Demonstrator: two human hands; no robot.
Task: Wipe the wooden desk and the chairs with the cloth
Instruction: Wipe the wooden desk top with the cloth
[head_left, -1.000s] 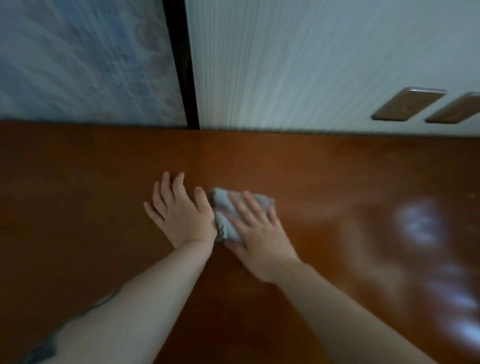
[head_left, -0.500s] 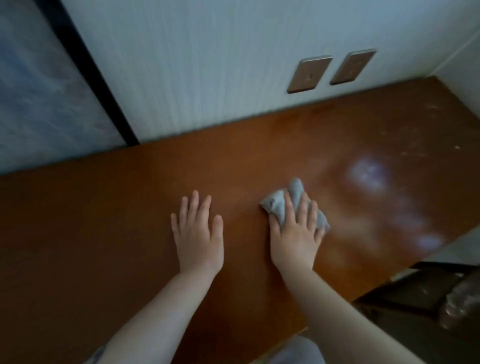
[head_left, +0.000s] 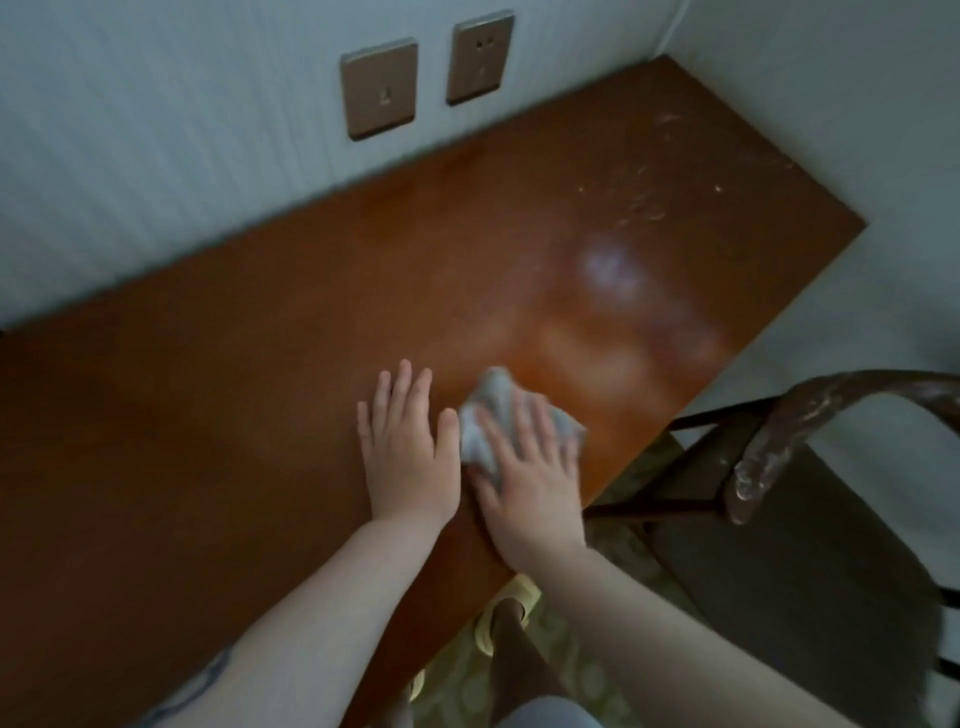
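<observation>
cloth (head_left: 511, 418): grey, crumpled, on wooden desk (head_left: 260, 405) near front edge, pressed flat under spread fingers of right hand (head_left: 530, 478). closer to left hand (head_left: 408, 452) than half a second before, thumb now just beside it; left palm flat, fingers straight. pale smears at desk's far right corner. chair (head_left: 810, 499) beside desk, more in view.

Two brown wall plates (head_left: 378, 88) on a pale ribbed wall (head_left: 156, 156), patterned floor (head_left: 566, 670) below
</observation>
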